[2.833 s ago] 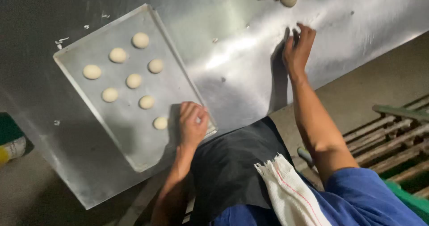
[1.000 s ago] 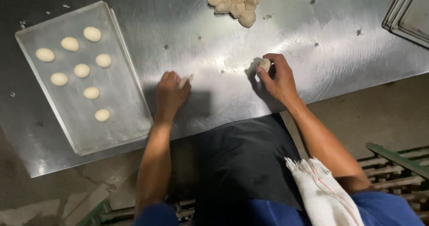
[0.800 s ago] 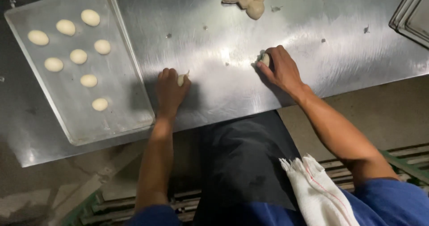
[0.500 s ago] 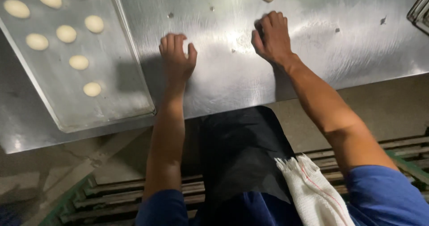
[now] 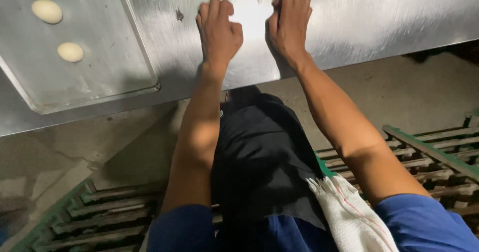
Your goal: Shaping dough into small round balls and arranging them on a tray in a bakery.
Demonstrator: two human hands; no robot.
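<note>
Both hands have drawn together near the steel table's front edge, left hand and right hand cupped palm-down, contents hidden, while two dough balls sit on the baking tray at the left.

A commercial bakery or food-production kitchen. A person is standing at a long stainless-steel worktable, wearing a dark apron with a white cloth hanging at the waist. Small round dough balls are sitting on a metal baking tray. Slatted wooden pallets are lying on the bare concrete floor.
</note>
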